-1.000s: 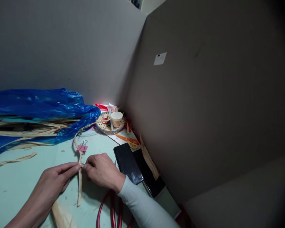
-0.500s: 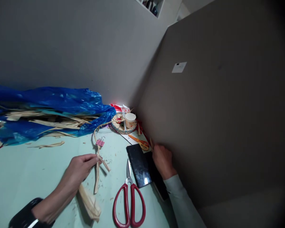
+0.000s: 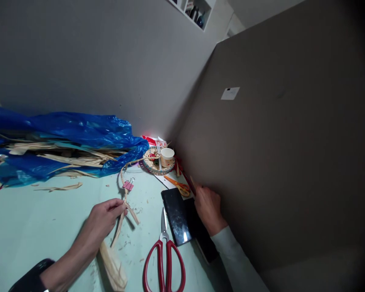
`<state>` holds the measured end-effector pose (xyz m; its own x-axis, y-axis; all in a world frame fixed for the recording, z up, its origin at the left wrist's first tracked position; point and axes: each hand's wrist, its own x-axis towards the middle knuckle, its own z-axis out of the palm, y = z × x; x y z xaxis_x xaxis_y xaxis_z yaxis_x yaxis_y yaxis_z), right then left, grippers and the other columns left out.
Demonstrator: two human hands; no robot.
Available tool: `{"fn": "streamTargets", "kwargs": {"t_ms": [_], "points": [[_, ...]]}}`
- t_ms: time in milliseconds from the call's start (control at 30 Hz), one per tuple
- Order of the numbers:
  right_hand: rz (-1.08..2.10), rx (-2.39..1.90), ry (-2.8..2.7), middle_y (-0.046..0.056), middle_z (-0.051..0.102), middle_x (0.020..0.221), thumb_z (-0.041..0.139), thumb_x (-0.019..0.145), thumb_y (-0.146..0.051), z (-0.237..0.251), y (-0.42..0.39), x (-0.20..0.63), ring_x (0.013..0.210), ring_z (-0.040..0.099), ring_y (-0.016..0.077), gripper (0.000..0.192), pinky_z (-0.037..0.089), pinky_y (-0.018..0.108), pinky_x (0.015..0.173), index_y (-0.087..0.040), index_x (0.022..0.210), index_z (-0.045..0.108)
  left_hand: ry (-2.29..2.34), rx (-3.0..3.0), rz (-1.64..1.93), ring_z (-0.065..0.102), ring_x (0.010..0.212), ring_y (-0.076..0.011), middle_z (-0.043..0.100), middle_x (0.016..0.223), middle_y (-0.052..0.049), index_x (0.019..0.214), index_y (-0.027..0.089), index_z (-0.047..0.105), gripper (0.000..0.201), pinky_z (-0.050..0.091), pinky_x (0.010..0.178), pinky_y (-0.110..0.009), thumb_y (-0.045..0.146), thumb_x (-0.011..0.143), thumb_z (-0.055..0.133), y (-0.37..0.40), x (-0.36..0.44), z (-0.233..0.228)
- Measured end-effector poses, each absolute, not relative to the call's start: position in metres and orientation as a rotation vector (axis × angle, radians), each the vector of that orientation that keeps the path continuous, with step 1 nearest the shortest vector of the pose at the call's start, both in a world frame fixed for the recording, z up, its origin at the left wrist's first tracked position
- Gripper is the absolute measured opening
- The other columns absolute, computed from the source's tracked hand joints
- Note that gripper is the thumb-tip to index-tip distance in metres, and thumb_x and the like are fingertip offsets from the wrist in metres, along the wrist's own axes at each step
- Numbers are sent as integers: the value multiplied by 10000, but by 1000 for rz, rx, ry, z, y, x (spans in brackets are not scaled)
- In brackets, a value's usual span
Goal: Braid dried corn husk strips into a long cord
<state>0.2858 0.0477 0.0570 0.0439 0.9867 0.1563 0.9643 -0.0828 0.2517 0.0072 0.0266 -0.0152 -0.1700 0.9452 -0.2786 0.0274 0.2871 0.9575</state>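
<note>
Pale green table [image 3: 33, 227], walled in by grey partitions at the back and right. Largest item: crumpled blue plastic sheet [image 3: 63, 134] along the far left, with a heap of dry tan husk strips [image 3: 57, 156] lying in and on it. Near the corner, a round woven tray [image 3: 152, 162] carrying a small paper cup [image 3: 167, 156]; orange-handled small scissors [image 3: 179, 184] just in front of it. A black phone [image 3: 176, 215] lies flat by the right partition, partly over a second dark slab. Red-handled scissors [image 3: 166, 259] rest on the table, blades closed, tips pointing away, just left of the phone. The braided husk cord [image 3: 123, 182] is thin, tan and twisted; it runs from the tray in a curve toward the viewer, carries a pink binder clip [image 3: 128, 185] midway, and ends in loose flat strips that splay apart on the table below the grip. Left hand [image 3: 105, 219]: thumb and fingertips pinched on the cord at the point where the braid gives way to loose ends, dark band at the wrist. Right hand [image 3: 208, 207], grey sleeve, well apart from the cord against the right partition, fingers curled around a narrow tan strip [image 3: 192, 182] standing up beside the small scissors; whether it is truly gripped cannot be told. A loose husk bundle [image 3: 112, 267] lies under the left forearm.
</note>
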Motion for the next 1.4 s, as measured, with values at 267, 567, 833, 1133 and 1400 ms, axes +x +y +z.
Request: {"fn": "streamTargets", "kwargs": {"t_ms": [267, 567, 833, 1133, 1400], "points": [[-2153, 1706, 2638, -31, 497, 657, 587, 746, -231, 57, 51, 220, 592, 443, 113, 85, 349, 224, 574, -185, 782, 525, 1479, 967, 1130, 252, 455, -81, 631, 632, 15, 995, 141, 688, 525, 134, 466, -235, 473, 589, 689, 21, 7, -15], [-2774, 1375, 2166, -26, 514, 684, 661, 703, -259, 13, 60, 181, 604, 373, 90, 182, 268, 217, 590, -137, 836, 658, 1433, 987, 1059, 233, 465, -77, 531, 572, 58, 1074, 132, 720, 520, 116, 471, -242, 407, 634, 684, 22, 9, -8], [-1768, 1855, 2793, 11, 621, 728, 522, 797, -126, 8, 53, 170, 661, 500, 135, 137, 354, 247, 646, -151, 830, 652, 1447, 943, 985, 212, 429, -53, 496, 517, 72, 1024, 88, 739, 574, 79, 489, -239, 478, 604, 714, 22, 7, -5], [-1372, 1894, 2933, -18, 575, 693, 541, 869, -193, 10, 43, 166, 622, 482, 127, 63, 320, 244, 595, -187, 820, 580, 1494, 877, 1016, 275, 447, -78, 491, 457, 75, 747, 162, 746, 376, 139, 456, -230, 415, 479, 820, 24, 10, -1], [-1742, 1814, 2857, -29, 542, 672, 615, 840, -249, 14, 47, 176, 624, 488, 117, 104, 340, 230, 575, -171, 781, 581, 1459, 937, 1018, 224, 444, -56, 397, 469, 103, 749, 155, 713, 343, 108, 453, -208, 443, 579, 791, 20, 8, -1]]}}
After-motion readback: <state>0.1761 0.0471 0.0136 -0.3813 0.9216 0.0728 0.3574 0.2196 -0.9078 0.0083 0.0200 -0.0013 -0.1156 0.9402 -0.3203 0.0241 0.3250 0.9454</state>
